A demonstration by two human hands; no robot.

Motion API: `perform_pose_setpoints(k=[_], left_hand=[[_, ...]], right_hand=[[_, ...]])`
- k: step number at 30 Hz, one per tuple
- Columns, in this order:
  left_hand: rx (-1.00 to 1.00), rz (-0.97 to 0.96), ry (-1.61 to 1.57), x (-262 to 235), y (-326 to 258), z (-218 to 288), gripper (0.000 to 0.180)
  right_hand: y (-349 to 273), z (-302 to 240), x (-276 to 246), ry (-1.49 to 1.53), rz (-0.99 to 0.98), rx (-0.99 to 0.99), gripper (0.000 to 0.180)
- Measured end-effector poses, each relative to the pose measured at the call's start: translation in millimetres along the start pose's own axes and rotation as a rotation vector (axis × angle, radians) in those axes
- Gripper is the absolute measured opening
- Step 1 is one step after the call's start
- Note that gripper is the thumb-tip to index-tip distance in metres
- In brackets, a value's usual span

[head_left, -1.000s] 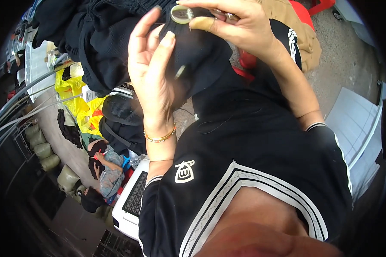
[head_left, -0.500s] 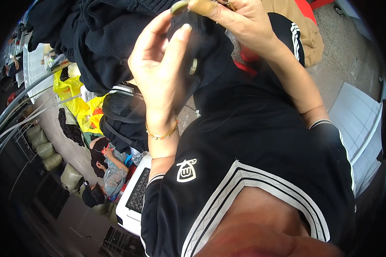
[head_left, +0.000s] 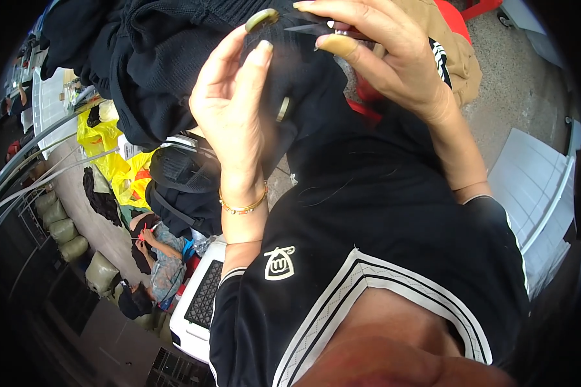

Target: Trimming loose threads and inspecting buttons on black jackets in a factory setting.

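Observation:
A dark knit garment (head_left: 155, 64) is spread across my lap at the top of the view. My left hand (head_left: 231, 106) pinches a round olive-brown button (head_left: 262, 20) at its rim, between finger and thumb. A second, pale button (head_left: 283, 109) shows on the dark cloth below. Just right of the pinched button, my right hand (head_left: 394, 71) holds small thread snips (head_left: 305, 28), their pointed blade toward the button. A tan wrap covers that thumb. Any thread between blade and button is too fine to make out.
Yellow plastic bags (head_left: 119, 161) and a dark mesh bag (head_left: 184, 169) lie at left, beside a white plastic case (head_left: 190, 322). Another person (head_left: 164, 264) works with something red at lower left. Tan cloth (head_left: 465, 71) and white panels (head_left: 529, 180) are at right.
My right hand has moved away from the button to the right and its fingers have spread, bringing the snips' blade into view. My left hand still pinches the button, shifted slightly left.

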State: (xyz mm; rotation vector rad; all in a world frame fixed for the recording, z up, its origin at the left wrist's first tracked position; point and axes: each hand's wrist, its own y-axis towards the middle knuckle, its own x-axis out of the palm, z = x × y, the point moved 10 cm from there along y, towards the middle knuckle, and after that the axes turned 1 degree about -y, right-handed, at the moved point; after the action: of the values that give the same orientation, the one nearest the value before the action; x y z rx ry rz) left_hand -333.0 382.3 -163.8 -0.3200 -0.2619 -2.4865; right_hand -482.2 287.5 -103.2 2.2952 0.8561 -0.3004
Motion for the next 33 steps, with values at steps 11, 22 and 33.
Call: perform_pose_setpoints(k=[11,22,33], left_hand=[[0.018,-0.058,0.039,11,1,2,0.035],[0.033,-0.085,0.042,13,-1,2,0.035],[0.065,-0.111,0.167,18,-3,4,0.036]], right_hand=[[1,-4,-1,-0.052,0.013,-0.048,0.033],[0,-3,-1,-0.002,-0.007,-0.048,0.032],[2,-10,-3,-0.11,0.006,-0.097,0.031]])
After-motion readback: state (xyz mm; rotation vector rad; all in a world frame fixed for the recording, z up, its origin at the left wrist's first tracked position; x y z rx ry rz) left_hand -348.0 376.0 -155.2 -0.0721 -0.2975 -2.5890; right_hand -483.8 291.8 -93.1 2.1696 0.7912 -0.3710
